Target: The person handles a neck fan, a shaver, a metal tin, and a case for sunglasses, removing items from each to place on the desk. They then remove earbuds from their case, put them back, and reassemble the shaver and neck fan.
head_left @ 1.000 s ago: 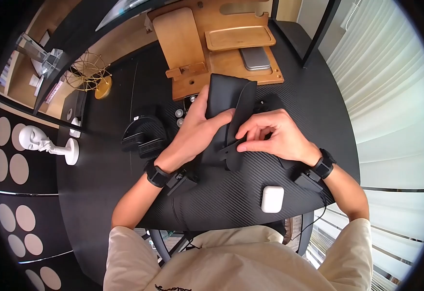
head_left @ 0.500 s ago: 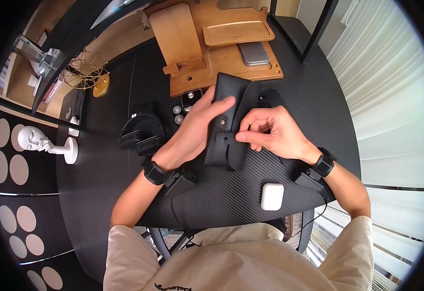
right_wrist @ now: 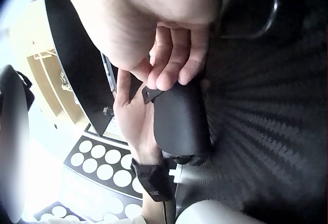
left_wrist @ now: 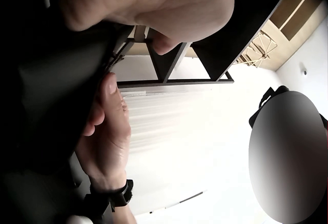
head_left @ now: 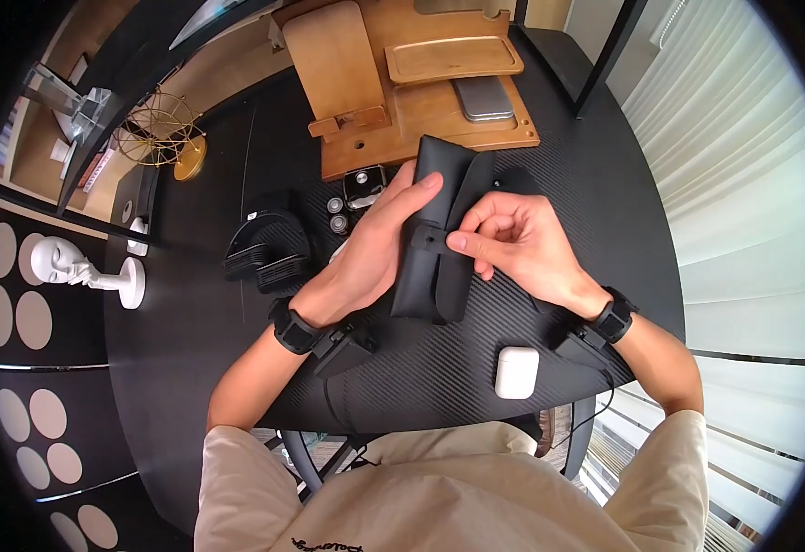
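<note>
A soft black leather-like pouch [head_left: 418,290], with a flap folded along its length, is held over the desk in front of me. My left hand [head_left: 370,244] grips it from the left side, thumb lying on its top face. A short black strap [head_left: 428,239] crosses the flap at mid-length. Its end is pinched by the thumb and forefinger of my right hand [head_left: 524,241]; the other fingers curl beneath. The right wrist view shows the rounded end of the pouch [right_wrist: 182,119] below the right fingertips [right_wrist: 166,80].
A white earbud case [head_left: 517,373] lies near the desk's front edge. At the back stands a wooden organizer [head_left: 343,69] bearing a grey tin [head_left: 483,99]. Left of the hands are a dark curved object [head_left: 269,244], small round metal pieces [head_left: 338,223] and a black box [head_left: 363,186].
The raised flap has folded down over the pouch, which turned its face toward me. The metal stud, visible half a second ago, is now covered as the right hand brought the strap across.
</note>
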`<state>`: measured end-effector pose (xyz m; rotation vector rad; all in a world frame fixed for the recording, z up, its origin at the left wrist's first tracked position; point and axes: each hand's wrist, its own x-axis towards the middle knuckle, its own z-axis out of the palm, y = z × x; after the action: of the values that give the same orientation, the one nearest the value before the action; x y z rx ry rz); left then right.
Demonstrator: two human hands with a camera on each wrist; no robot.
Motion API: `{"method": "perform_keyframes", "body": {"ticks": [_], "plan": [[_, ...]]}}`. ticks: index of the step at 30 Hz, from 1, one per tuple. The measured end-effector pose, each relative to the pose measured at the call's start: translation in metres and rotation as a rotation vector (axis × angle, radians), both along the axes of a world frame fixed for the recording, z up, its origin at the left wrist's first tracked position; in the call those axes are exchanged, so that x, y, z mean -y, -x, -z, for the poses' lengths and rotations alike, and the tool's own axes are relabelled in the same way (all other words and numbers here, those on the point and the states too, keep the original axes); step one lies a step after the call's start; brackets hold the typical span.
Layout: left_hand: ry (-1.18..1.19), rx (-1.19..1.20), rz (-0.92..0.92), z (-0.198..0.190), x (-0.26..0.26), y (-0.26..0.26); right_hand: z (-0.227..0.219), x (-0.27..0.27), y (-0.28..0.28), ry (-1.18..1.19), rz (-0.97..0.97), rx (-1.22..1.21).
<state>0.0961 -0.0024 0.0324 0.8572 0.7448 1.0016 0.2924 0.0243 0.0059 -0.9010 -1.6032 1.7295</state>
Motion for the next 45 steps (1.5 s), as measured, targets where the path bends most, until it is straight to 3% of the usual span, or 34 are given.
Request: {"method": "perform_keyframes", "body": {"ticks": [9, 11, 21, 27, 31, 33, 34, 39, 43, 45], "plan": [[-0.024, -0.08, 0.0, -0.005, 0.005, -0.001, -0.001, 0.003, 0.001, -0.057, 0.05, -0.024], [-0.113, -0.206, 0.028, 0.0, 0.004, 0.002, 0.0, 0.004, 0.001, -0.08, 0.065, -0.013], [-0.05, -0.168, -0.037, 0.006, 0.002, 0.003, 0.005, 0.0, 0.001, -0.087, 0.064, -0.038], [0.03, -0.085, -0.19, -0.005, -0.002, 0.009, 0.005, -0.01, -0.001, 0.0, 0.078, -0.175], [-0.071, -0.039, -0.227, -0.013, -0.001, 0.011, 0.003, -0.012, -0.003, -0.01, -0.041, -0.166], [-0.033, 0.128, -0.263, -0.009, 0.0, 0.014, 0.002, -0.01, -0.002, -0.045, -0.152, -0.124], [-0.011, 0.137, -0.317, -0.006, 0.0, 0.016, -0.001, -0.009, -0.002, 0.045, -0.228, -0.131], [-0.067, 0.196, -0.39, -0.007, 0.001, 0.016, 0.005, -0.016, -0.007, 0.056, -0.292, -0.14], [-0.133, 0.187, -0.349, -0.011, -0.002, 0.019, -0.007, -0.03, -0.013, 0.044, 0.06, -0.241], [-0.128, 0.156, -0.353, -0.013, 0.0, 0.019, -0.013, -0.039, -0.022, 0.081, 0.112, -0.338]]}}
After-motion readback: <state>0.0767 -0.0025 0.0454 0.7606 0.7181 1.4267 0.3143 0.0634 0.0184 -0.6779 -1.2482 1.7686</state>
